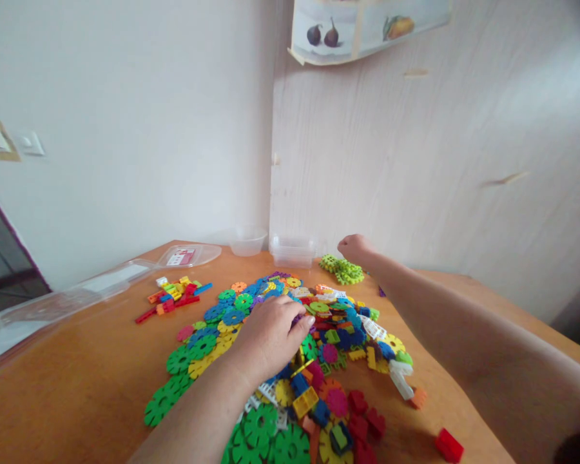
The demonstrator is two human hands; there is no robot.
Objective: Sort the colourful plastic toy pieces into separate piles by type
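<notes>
nearest, flat green toothed discs (261, 428) edge a glossy plastic heap (341, 322) that runs lengthwise toward the wall, left hand (270, 335) palm-down on it — grasp unclear — and farthest, right hand (355, 248) clenched just beside a small lime pile (342, 270) of notched pieces.

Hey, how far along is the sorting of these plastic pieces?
Early, it seems. Two small groups sit apart: lime-green pieces and bricks. The right hand is at the lime-green ones; the left hand lies on the big mixed pile, mostly unsorted.

Loose, sprawling multicoloured building-piece heap (341, 332)
</notes>
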